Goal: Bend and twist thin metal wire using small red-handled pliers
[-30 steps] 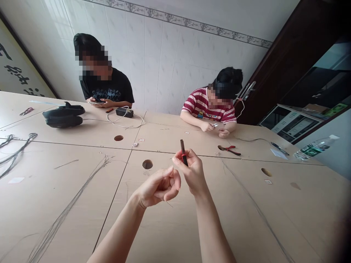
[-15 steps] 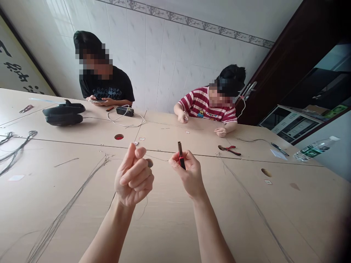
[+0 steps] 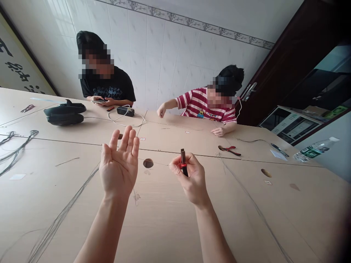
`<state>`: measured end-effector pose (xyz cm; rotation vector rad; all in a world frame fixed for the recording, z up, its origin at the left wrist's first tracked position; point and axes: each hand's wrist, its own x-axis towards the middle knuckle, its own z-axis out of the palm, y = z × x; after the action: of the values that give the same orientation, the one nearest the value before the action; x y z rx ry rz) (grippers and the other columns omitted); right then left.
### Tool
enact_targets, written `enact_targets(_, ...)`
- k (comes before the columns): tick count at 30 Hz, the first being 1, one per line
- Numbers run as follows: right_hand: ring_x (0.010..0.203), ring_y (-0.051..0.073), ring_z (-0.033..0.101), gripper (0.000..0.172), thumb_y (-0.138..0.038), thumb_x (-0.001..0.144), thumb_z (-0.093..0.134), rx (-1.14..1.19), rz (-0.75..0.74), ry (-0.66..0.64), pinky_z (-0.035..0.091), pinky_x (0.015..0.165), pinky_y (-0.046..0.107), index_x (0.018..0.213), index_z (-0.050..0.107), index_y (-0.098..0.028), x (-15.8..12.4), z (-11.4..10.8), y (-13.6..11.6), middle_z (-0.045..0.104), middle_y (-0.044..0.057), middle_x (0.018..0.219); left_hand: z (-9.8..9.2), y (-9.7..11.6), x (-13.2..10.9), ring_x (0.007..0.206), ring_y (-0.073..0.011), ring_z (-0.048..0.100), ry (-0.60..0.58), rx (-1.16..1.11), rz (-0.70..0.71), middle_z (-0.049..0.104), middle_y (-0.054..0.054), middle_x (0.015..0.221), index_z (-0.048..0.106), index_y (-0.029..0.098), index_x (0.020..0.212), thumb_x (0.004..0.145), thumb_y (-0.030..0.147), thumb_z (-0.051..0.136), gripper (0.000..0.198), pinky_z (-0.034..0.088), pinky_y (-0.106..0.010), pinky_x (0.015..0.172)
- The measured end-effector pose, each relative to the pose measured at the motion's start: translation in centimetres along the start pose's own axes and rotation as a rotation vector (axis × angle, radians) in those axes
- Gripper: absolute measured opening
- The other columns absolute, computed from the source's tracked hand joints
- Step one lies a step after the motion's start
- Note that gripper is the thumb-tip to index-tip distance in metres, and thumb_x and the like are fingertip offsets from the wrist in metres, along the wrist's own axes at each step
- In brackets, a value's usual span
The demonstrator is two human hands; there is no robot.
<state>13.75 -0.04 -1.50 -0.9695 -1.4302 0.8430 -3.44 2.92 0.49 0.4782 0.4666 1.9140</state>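
Observation:
My left hand (image 3: 119, 168) is held up over the table with its palm toward me, fingers stretched out and nothing visible in the palm. To its right, my right hand (image 3: 192, 179) is closed around small pliers (image 3: 183, 162) with a dark jaw and red-and-black handles, jaw pointing up. A thin wire (image 3: 157, 163) runs from near my left hand to the fingertips of my right hand. Whether it touches the left hand is hidden. Left of my left hand, a bundle of thin wires (image 3: 70, 202) lies along the table (image 3: 164, 219).
Across the table sit a person in black (image 3: 109, 86) holding a phone and a person in a striped shirt (image 3: 203, 104). Red-handled pliers (image 3: 229, 149), a water bottle (image 3: 315, 149), a black headset-like device (image 3: 64, 113) and a black adapter (image 3: 125, 111) lie about. The table has cable holes (image 3: 148, 163).
My left hand has opened from curled fingers and moved slightly left. My right hand, still on the pliers, has shifted a little downward. The striped-shirt person's arm has reached out to the left.

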Motion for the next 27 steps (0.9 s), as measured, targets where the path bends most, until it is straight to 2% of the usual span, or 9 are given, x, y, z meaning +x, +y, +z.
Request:
enact_targets(2,0.076,0.016,0.058,0.008,-0.026,0.084,0.064,-0.008,-0.008,0.004,0.046,0.074,0.031,0.085,0.057,-0.023,-0.1,-0.1,-0.1,0.064,0.0,0.081,-0.3,-0.2,0.1,0.129,-0.0203,0.053,0.003,0.055,0.058,0.059,-0.013,0.135,0.061,0.02,0.107,0.1,0.044,0.033,0.038,0.047,-0.032,0.105)
enact_targets(5,0.075,0.015,0.056,0.007,-0.025,0.084,0.065,-0.008,-0.018,0.0,0.046,0.073,0.031,0.084,0.057,-0.024,-0.3,-0.3,-0.3,0.064,0.0,0.081,-0.8,-0.9,0.3,0.129,-0.0201,0.054,-0.008,0.152,0.125,0.061,-0.01,0.134,0.062,0.024,0.11,0.098,0.046,0.039,0.034,0.044,-0.034,0.108)
enact_targets(8,0.073,0.015,0.055,0.008,-0.025,0.085,0.065,0.014,-0.03,-0.002,0.046,0.072,0.031,0.083,0.057,-0.023,-0.5,-0.4,-0.7,0.063,0.0,0.08,-1.0,-2.0,0.1,0.126,-0.022,0.056,-0.052,0.305,0.082,0.065,-0.011,0.128,0.063,0.022,0.115,0.096,0.047,0.044,0.037,0.042,-0.038,0.109)
enact_targets(10,0.073,0.015,0.056,0.009,-0.025,0.085,0.065,0.027,-0.046,0.003,0.047,0.072,0.031,0.083,0.057,-0.023,-0.6,-0.5,-0.8,0.063,0.0,0.08,-1.0,-2.7,-0.4,0.122,-0.0252,0.059,-0.13,0.433,-0.039,0.068,-0.014,0.124,0.065,0.017,0.114,0.095,0.049,0.046,0.041,0.044,-0.041,0.105)
enact_targets(13,0.074,0.015,0.057,0.008,-0.023,0.085,0.066,0.031,-0.067,0.021,0.047,0.071,0.029,0.083,0.058,-0.023,-0.5,-0.7,-0.8,0.063,-0.001,0.08,-1.0,-3.3,-1.1,0.112,-0.0281,0.064,-0.332,0.621,-0.285,0.071,-0.016,0.115,0.068,0.012,0.11,0.093,0.051,0.049,0.046,0.048,-0.042,0.097)
enact_targets(18,0.074,0.014,0.057,0.008,-0.022,0.086,0.066,0.017,-0.08,0.071,0.046,0.072,0.029,0.086,0.058,-0.023,-0.3,-1.5,-0.3,0.062,-0.001,0.08,-0.9,-3.0,-1.7,0.086,-0.0247,0.069,-0.681,0.823,-0.574,0.074,-0.015,0.094,0.071,0.011,0.1,0.095,0.052,0.044,0.05,0.053,-0.037,0.081)
enact_targets(23,0.073,0.014,0.058,0.008,-0.024,0.084,0.068,0.033,-0.062,0.129,0.046,0.07,0.029,0.087,0.06,-0.023,-0.1,-2.1,0.0,0.063,-0.002,0.079,-1.1,-2.4,-1.8,0.08,-0.0223,0.071,-0.928,0.753,-0.803,0.075,-0.017,0.092,0.071,0.01,0.096,0.099,0.05,0.032,0.056,0.054,-0.033,0.075)
enact_targets(27,0.074,0.015,0.058,0.01,-0.025,0.082,0.069,0.055,-0.065,0.181,0.046,0.071,0.029,0.087,0.06,-0.022,0.1,-2.2,0.2,0.063,-0.001,0.079,-1.4,-2.1,-1.8,0.07,-0.0221,0.072,-1.093,0.601,-0.989,0.076,-0.019,0.087,0.071,0.008,0.095,0.099,0.05,0.032,0.057,0.055,-0.032,0.065)
